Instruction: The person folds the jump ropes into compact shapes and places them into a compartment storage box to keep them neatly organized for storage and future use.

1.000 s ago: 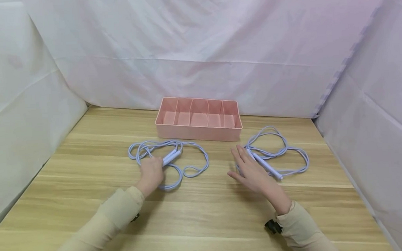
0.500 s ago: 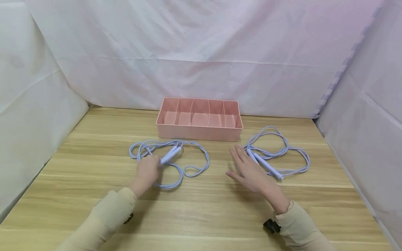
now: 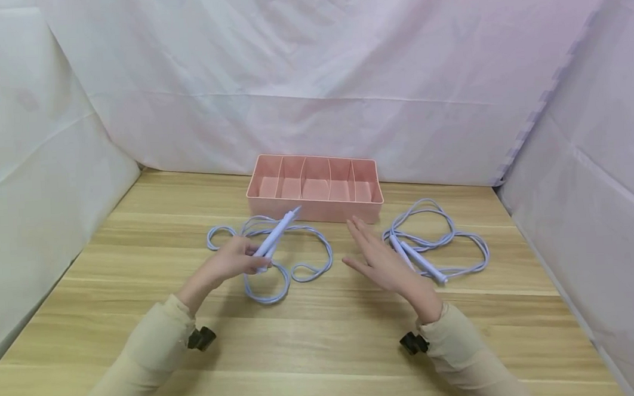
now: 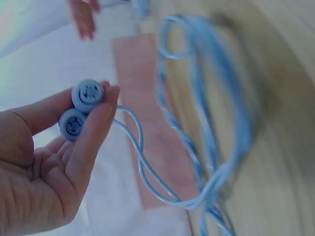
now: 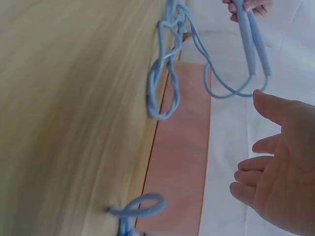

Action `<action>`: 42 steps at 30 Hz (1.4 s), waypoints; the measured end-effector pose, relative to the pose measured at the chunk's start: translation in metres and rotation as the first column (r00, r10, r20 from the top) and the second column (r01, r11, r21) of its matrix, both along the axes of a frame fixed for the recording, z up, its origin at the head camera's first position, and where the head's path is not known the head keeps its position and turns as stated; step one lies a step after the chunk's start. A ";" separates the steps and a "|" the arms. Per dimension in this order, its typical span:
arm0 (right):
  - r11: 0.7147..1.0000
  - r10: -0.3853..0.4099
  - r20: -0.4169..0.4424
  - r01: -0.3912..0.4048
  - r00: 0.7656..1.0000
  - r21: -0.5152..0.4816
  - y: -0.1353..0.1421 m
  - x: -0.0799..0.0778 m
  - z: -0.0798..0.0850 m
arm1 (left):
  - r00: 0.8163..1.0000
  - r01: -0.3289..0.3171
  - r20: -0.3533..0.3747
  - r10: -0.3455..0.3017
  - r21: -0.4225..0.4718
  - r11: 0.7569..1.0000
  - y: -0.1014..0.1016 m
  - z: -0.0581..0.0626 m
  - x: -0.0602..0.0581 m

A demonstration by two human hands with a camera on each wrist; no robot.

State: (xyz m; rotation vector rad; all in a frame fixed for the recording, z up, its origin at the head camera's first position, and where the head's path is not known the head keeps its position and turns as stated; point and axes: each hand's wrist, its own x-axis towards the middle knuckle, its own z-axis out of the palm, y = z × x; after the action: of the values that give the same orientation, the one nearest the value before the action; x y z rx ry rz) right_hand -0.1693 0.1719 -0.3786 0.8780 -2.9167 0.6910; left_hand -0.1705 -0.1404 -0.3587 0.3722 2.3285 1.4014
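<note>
My left hand (image 3: 233, 259) pinches both pale blue handles (image 3: 277, 235) of the left jump rope between thumb and fingers, raised over the table and tilted up to the right. In the left wrist view their round ends (image 4: 88, 93) face the camera, side by side. The cord (image 3: 310, 228) of that jump rope trails down to the table in loose loops. My right hand (image 3: 382, 266) hovers with fingers extended and holds nothing; in the right wrist view its palm (image 5: 290, 167) is bare. Just right of it lies a second jump rope (image 3: 424, 263), handles together and cord looped.
A pink box (image 3: 317, 210) with several compartments stands at the back of the wooden table (image 3: 314, 353), behind both ropes. White cloth (image 3: 310, 73) hangs behind the table and along both sides.
My left hand has lifted the handles of the left jump rope off the table and turned, so they now point up to the right. My right hand has shifted slightly left, away from the second rope.
</note>
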 end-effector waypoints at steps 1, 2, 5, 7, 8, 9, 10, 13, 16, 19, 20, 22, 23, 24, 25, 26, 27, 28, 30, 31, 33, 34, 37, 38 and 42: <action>1.000 0.007 0.013 -0.007 1.000 -0.024 -0.004 -0.002 0.002 | 0.999 0.005 0.040 -0.006 0.046 0.999 0.001 0.004 0.001; 0.999 0.014 0.031 -0.012 0.999 -0.052 -0.008 -0.003 0.004 | 0.997 0.011 0.069 -0.017 0.079 0.997 0.002 0.007 0.002; 0.989 0.042 0.070 -0.032 0.997 -0.145 -0.020 -0.010 0.012 | 0.990 0.035 0.129 -0.056 0.159 0.987 0.005 0.015 0.007; 0.975 0.066 0.078 -0.048 0.995 -0.215 -0.029 -0.016 0.018 | 0.985 0.061 0.147 -0.090 0.197 0.979 0.007 0.019 0.011; 0.963 0.080 0.075 -0.058 0.994 -0.262 -0.034 -0.020 0.021 | 0.982 0.078 0.150 -0.112 0.214 0.974 0.008 0.021 0.012; 0.945 0.094 0.072 -0.066 0.993 -0.322 -0.039 -0.024 0.023 | 0.980 0.092 0.153 -0.128 0.226 0.970 0.009 0.023 0.014; 0.916 0.108 0.086 -0.065 0.990 -0.397 -0.044 -0.027 0.025 | 0.977 0.107 0.154 -0.147 0.240 0.965 0.010 0.025 0.015; 0.747 0.161 0.141 -0.027 0.977 -0.665 -0.061 -0.038 0.027 | 0.968 0.151 0.154 -0.199 0.276 0.949 0.013 0.030 0.019; 0.510 0.229 0.196 0.054 0.953 -0.858 -0.082 -0.046 0.025 | 0.961 0.177 0.150 -0.233 0.316 0.932 0.014 0.035 0.022; 0.382 0.243 0.231 0.126 0.942 -0.916 -0.101 -0.050 0.023 | 0.957 0.192 0.142 -0.254 0.350 0.917 0.014 0.037 0.024; 0.350 0.242 0.250 0.157 0.938 -0.924 -0.106 -0.051 0.023 | 0.956 0.193 0.141 -0.258 0.361 0.912 0.014 0.037 0.024; 0.297 0.235 0.288 0.213 0.929 -0.931 -0.113 -0.051 0.021 | 0.957 0.183 0.145 -0.252 0.370 0.911 0.012 0.038 0.024; 0.278 0.238 0.308 0.239 0.921 -0.930 -0.116 -0.051 0.020 | 0.958 0.172 0.151 -0.242 0.371 0.912 0.011 0.038 0.024; 0.256 0.243 0.325 0.263 0.914 -0.930 -0.119 -0.050 0.019 | 0.960 0.159 0.157 -0.231 0.372 0.915 0.009 0.038 0.024; 0.235 0.250 0.340 0.284 0.907 -0.930 -0.121 -0.050 0.019 | 0.962 0.148 0.161 -0.221 0.372 0.916 0.008 0.038 0.024; 0.206 0.263 0.351 0.303 0.899 -0.931 -0.123 -0.050 0.018 | 0.963 0.136 0.168 -0.212 0.376 0.917 0.006 0.038 0.024; 0.191 0.279 0.359 0.315 0.891 -0.930 -0.124 -0.050 0.018 | 0.963 0.128 0.172 -0.206 0.379 0.917 0.004 0.038 0.025; 0.178 0.299 0.363 0.322 0.882 -0.930 -0.125 -0.050 0.017 | 0.963 0.126 0.176 -0.206 0.383 0.915 0.004 0.037 0.024; 0.142 0.351 0.354 0.324 0.867 -0.935 -0.128 -0.050 0.018 | 0.959 0.137 0.179 -0.222 0.394 0.909 0.003 0.037 0.024; 0.126 0.385 0.348 0.325 0.855 -0.937 -0.129 -0.051 0.018 | 0.956 0.148 0.178 -0.235 0.400 0.904 0.003 0.037 0.024; 0.097 0.459 0.328 0.321 0.825 -0.942 -0.132 -0.051 0.019 | 0.948 0.172 0.178 -0.265 0.415 0.894 0.003 0.037 0.024; 0.085 0.493 0.325 0.328 0.807 -0.941 -0.133 -0.051 0.020 | 0.945 0.181 0.178 -0.276 0.420 0.889 0.004 0.038 0.024; 0.060 0.562 0.335 0.367 0.756 -0.928 -0.136 -0.049 0.023 | 0.943 0.189 0.171 -0.287 0.434 0.881 0.005 0.039 0.024; 0.043 0.576 0.336 0.383 0.745 -0.923 -0.137 -0.049 0.025 | 0.944 0.181 0.174 -0.280 0.435 0.882 0.004 0.040 0.024; -0.015 0.625 0.324 0.426 0.711 -0.905 -0.136 -0.048 0.028 | 0.956 0.140 0.179 -0.233 0.423 0.895 0.001 0.043 0.024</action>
State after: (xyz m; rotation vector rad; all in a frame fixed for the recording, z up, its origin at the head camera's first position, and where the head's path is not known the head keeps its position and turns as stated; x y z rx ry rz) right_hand -0.2170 0.0355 -0.3504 0.5500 -1.3315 3.1507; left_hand -0.1460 -0.1389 -0.3159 0.5117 1.7608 1.7277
